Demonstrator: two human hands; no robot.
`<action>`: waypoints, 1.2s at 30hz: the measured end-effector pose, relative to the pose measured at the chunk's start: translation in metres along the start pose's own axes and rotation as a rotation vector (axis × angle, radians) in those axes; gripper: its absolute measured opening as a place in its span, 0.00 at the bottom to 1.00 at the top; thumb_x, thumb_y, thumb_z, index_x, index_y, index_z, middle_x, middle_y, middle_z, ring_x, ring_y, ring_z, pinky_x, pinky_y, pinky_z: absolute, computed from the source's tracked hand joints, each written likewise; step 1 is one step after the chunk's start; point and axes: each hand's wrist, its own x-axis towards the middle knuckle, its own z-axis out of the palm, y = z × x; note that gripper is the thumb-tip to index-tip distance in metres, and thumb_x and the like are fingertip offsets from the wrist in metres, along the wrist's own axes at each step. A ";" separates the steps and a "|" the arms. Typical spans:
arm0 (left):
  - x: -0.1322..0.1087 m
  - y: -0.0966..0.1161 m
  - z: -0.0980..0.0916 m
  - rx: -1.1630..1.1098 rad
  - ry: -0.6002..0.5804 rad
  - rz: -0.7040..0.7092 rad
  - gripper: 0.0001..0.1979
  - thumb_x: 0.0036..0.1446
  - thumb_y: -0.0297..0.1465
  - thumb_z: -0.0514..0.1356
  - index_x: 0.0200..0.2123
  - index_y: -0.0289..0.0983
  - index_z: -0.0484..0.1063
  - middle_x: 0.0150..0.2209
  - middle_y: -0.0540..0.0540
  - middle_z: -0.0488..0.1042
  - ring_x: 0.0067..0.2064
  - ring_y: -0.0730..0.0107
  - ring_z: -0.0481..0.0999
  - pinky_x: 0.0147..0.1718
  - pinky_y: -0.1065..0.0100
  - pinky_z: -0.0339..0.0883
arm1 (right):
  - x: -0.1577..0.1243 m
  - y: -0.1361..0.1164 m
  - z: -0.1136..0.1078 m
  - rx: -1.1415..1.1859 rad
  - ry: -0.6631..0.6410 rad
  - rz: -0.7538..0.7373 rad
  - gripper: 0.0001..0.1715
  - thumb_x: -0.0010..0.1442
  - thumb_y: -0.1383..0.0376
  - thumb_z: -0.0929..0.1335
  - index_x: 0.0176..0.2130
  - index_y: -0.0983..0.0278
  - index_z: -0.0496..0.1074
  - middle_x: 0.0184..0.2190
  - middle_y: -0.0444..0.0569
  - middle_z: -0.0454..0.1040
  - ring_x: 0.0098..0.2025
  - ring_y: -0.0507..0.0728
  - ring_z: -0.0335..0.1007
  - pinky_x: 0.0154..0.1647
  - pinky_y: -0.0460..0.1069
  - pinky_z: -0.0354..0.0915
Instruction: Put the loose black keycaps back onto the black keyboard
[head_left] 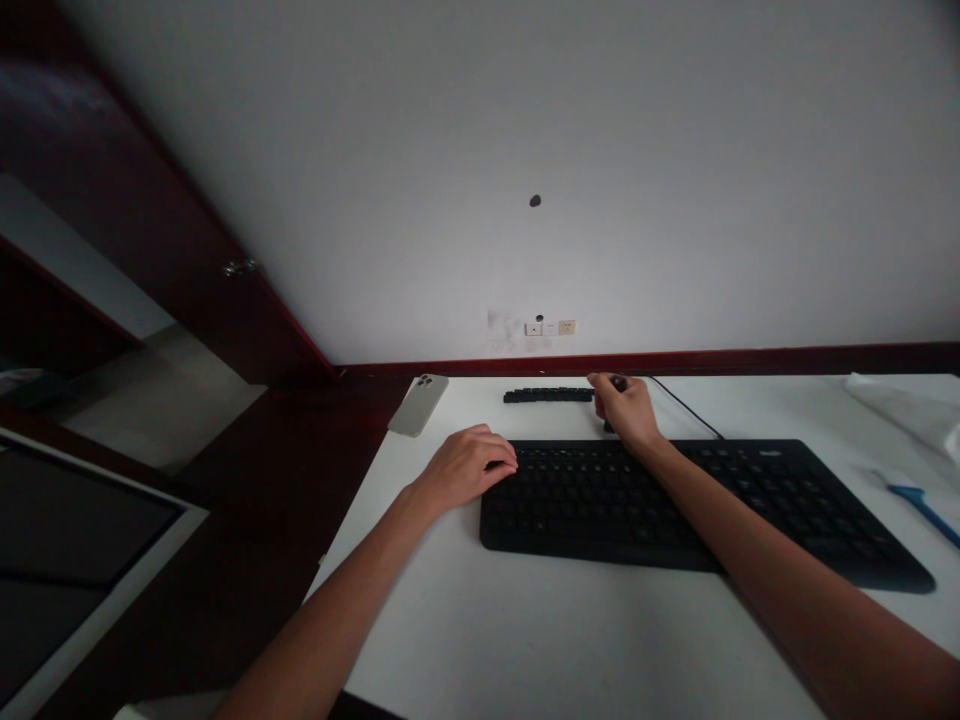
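A black full-size keyboard (592, 510) lies on the white table in front of me. My left hand (472, 463) is at its upper left corner, with fingers bent together and thumb on the edge. Beyond the keyboard's back edge, my right hand (624, 408) is closed around a small black-handled object (619, 383). Its dark end shows above the fist and another dark part below; its kind I cannot make out. To the left of that hand runs a row of loose black keycaps (547, 395).
A pale phone (418, 405) lies face down at the table's back left corner. A black cable (686, 407) trails behind the keyboard. On the right are a blue-handled tool (926, 512) and a crumpled white sheet or bag (907, 405). The wall (450, 200) rises behind the table.
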 end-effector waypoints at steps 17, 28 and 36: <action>0.001 0.005 0.008 -0.016 0.063 -0.086 0.05 0.63 0.27 0.65 0.42 0.40 0.80 0.42 0.49 0.82 0.44 0.66 0.79 0.47 0.63 0.73 | -0.001 -0.005 -0.001 -0.043 -0.002 -0.010 0.27 0.59 0.56 0.68 0.14 0.60 0.60 0.12 0.43 0.61 0.18 0.52 0.56 0.22 0.50 0.55; 0.000 0.004 0.002 -0.005 -0.026 -0.041 0.06 0.68 0.31 0.62 0.42 0.41 0.81 0.46 0.49 0.82 0.46 0.66 0.79 0.50 0.62 0.72 | 0.001 0.002 -0.001 -0.021 -0.017 -0.023 0.26 0.59 0.56 0.69 0.15 0.60 0.61 0.13 0.43 0.63 0.18 0.52 0.58 0.24 0.50 0.56; 0.000 0.006 0.002 0.023 -0.028 -0.085 0.06 0.68 0.32 0.63 0.42 0.41 0.81 0.45 0.50 0.83 0.45 0.66 0.80 0.48 0.63 0.73 | -0.001 -0.001 -0.001 -0.018 -0.026 -0.050 0.25 0.60 0.58 0.68 0.16 0.60 0.60 0.13 0.42 0.62 0.19 0.52 0.57 0.24 0.50 0.56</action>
